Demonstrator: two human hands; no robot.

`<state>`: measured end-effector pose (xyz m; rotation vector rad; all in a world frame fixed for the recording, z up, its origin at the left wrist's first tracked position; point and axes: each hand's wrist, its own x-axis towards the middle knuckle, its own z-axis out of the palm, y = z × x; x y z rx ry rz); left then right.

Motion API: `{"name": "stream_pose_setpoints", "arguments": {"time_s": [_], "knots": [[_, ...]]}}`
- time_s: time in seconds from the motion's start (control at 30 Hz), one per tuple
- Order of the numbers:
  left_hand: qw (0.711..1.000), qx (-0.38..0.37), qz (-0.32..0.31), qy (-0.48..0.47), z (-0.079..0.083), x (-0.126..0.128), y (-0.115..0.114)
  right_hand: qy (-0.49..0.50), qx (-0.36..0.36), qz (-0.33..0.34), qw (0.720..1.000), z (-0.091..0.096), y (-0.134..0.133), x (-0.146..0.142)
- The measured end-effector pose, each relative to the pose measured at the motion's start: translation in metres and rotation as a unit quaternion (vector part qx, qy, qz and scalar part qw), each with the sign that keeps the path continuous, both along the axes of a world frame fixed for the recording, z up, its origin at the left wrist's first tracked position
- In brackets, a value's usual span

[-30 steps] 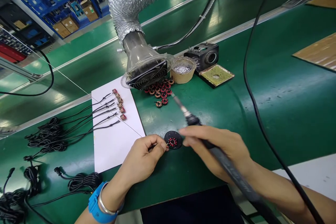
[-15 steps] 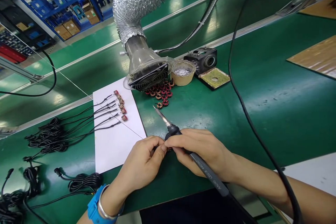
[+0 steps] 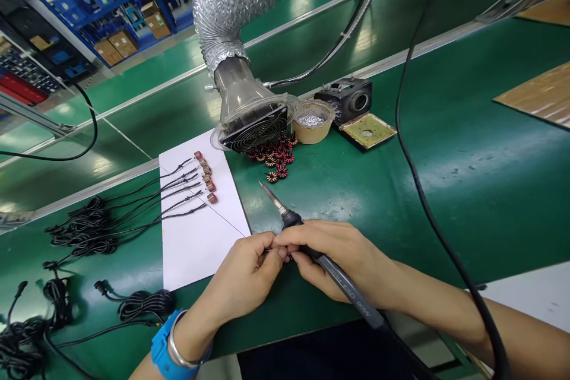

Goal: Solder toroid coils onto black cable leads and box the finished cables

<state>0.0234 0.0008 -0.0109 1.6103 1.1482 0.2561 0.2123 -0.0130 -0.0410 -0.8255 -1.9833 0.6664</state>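
Soldering iron (image 3: 325,267), grey-handled, lies along the right hand (image 3: 342,261), whose fingers are closed round the grip: long axis runs from lower right, near the person's body, up and to the left, bare tip (image 3: 267,191) pointing away toward the fan-fronted fume extractor (image 3: 252,122) and hanging over the green bench mat (image 3: 401,202), touching nothing. Handle end trails off toward the bottom edge w/ its black cord. Left hand (image 3: 247,276), blue wristband on the wrist, meets the right at the fingertips just left of the iron's collar; both pinch together on a small part, prob. a red-wound coil (image 3: 289,255), though only a sliver shows between the fingers. That part sits just below and beside the iron's shaft, well behind the tip, so the right hand is nearer the iron and both are equally close to the part. Beyond the tip: white paper sheet (image 3: 196,237) w/ black leads (image 3: 178,196) laid in a row, a heap of toroid coils (image 3: 274,157) by the extractor mouth, a cup of solder dross (image 3: 312,120), the iron stand (image 3: 350,101) w/ its sponge tray (image 3: 367,130).
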Motion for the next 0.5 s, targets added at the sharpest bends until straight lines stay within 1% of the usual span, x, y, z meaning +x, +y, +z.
{"name": "stream_pose_setpoints", "arguments": {"time_s": [0.1,0.23,0.4,0.5], "knots": [[1.0,-0.021,0.002,-0.017,-0.0025,-0.0006,0.0004,-0.016,0.01,-0.005,1.0,-0.0051,-0.0014,0.0011],[1.0,-0.027,-0.012,-0.005,-0.0005,-0.0019,0.0024,-0.016,0.028,0.003,0.999,-0.0106,-0.0025,0.0042],[0.999,-0.017,-0.028,0.019,0.0029,-0.0032,0.004,0.01,0.014,0.032,0.999,-0.0082,-0.0006,0.0069],[0.999,-0.02,-0.02,0.016,0.0005,-0.0026,0.0035,-0.007,0.013,0.038,0.999,-0.0077,-0.0002,0.0069]]}}
